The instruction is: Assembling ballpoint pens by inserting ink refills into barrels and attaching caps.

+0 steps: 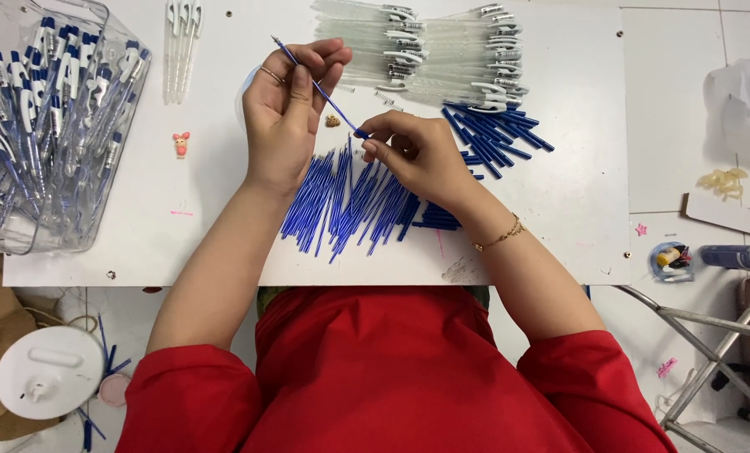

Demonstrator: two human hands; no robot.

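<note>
Left hand point(287, 105) and right hand point(417, 155) each pinch an end of one blue pen refill point(320, 88) just above the refill pile point(354, 201) on the desk point(576, 193).

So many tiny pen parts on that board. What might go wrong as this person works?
The thin blue refill is pinched between the left hand and right hand; it looks slender enough to bend. The right wrist lies over the fanned blue refills, so a sweep might scatter them toward the board's near edge. Small springs lie loose beside the clear barrels and might roll away.
</note>
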